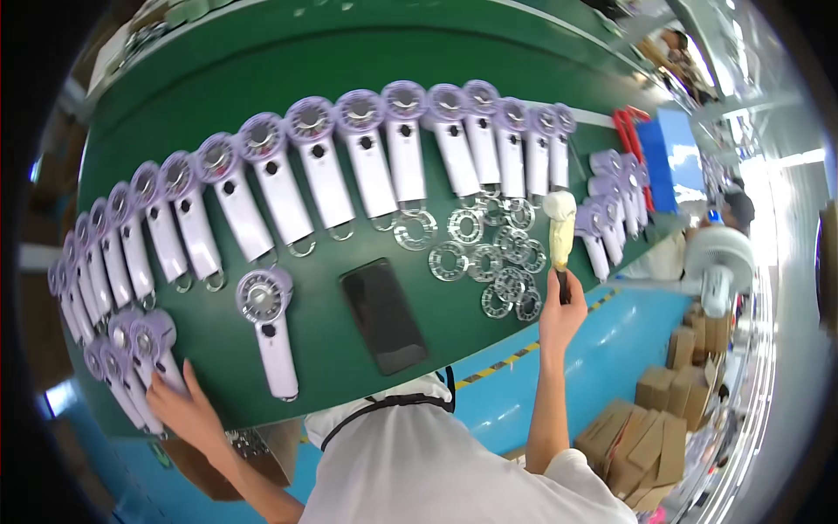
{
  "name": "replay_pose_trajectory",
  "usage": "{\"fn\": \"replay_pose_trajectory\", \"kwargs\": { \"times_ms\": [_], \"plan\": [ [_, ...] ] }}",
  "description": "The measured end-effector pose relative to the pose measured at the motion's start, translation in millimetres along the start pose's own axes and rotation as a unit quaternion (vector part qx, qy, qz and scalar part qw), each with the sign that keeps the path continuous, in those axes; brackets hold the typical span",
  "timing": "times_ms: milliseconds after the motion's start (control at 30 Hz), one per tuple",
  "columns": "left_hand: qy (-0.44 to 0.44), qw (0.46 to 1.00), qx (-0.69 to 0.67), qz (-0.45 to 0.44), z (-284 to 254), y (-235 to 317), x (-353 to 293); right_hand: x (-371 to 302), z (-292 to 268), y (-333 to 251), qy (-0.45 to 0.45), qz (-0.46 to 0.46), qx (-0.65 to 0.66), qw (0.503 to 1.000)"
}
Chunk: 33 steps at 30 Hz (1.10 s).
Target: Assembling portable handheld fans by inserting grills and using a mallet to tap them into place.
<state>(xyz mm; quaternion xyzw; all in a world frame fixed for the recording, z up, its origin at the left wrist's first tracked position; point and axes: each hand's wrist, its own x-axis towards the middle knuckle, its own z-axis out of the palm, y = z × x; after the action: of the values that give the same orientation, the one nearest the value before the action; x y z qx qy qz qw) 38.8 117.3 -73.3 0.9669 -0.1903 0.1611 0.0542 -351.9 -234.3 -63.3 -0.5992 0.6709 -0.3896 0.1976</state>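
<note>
My left hand [179,406] rests on a small bunch of lilac hand-held fans [144,349] at the near left edge of the green table [349,70]. My right hand [561,310] holds a cream-headed brush [560,229] by its dark handle, the head pointing up beside a heap of clear round fan grilles [489,258]. One single fan [266,327] lies apart in front of me. A long curved row of lilac and white fans [349,166] runs across the table.
A black phone [384,314] lies face up near the table's front edge. More fans [615,205] are stacked at the right end, near red tools [627,131]. Cardboard boxes [655,437] stand on the blue floor at right, with a white fan [720,258] above them.
</note>
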Motion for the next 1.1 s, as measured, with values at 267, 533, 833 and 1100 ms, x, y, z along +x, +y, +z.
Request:
{"fn": "replay_pose_trajectory", "kwargs": {
  "times_ms": [267,533,833,1100],
  "plan": [
    [-0.087,0.981,-0.171,-0.036,8.1,-10.0,12.9,33.7,-23.6,47.1,0.005,-0.071,-0.173,0.982],
    [-0.242,0.806,-0.497,-0.213,-23.2,31.7,12.5,32.9,-7.9,-5.5,-0.075,-0.239,-0.132,0.959],
    [-0.239,0.742,-0.592,-0.205,-29.0,44.7,20.1,42.2,18.4,-19.6,-0.202,-0.26,-0.097,0.939],
    [-0.288,0.716,-0.595,-0.224,-36.9,53.3,20.9,25.5,27.0,-76.3,-0.353,0.085,0.397,0.843]
  ]
}}
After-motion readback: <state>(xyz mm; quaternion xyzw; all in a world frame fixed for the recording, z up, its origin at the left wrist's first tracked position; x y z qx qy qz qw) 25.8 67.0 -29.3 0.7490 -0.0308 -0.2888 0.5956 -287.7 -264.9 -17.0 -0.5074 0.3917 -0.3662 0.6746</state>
